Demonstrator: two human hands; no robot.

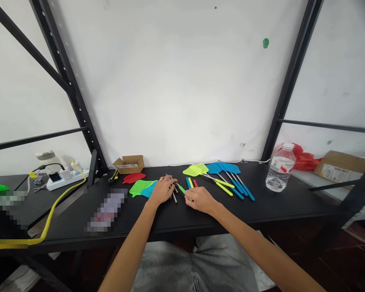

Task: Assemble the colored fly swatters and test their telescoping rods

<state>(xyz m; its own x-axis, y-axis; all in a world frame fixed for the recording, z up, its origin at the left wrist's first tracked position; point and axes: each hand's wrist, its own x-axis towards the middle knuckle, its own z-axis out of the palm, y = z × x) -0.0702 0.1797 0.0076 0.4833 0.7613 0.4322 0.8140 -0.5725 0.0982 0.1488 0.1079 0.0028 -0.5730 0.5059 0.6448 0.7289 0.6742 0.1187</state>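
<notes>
Your left hand (163,190) lies flat and relaxed on the metal rods (174,194), which run away from you. Just right, your right hand (200,199) pinches the green handle (182,189), angled up-left between both hands. The finished swatters (222,174) lie farther right.

both hands (182,194) rest on metal rods (174,191) beside fly swatters (219,172).
</notes>
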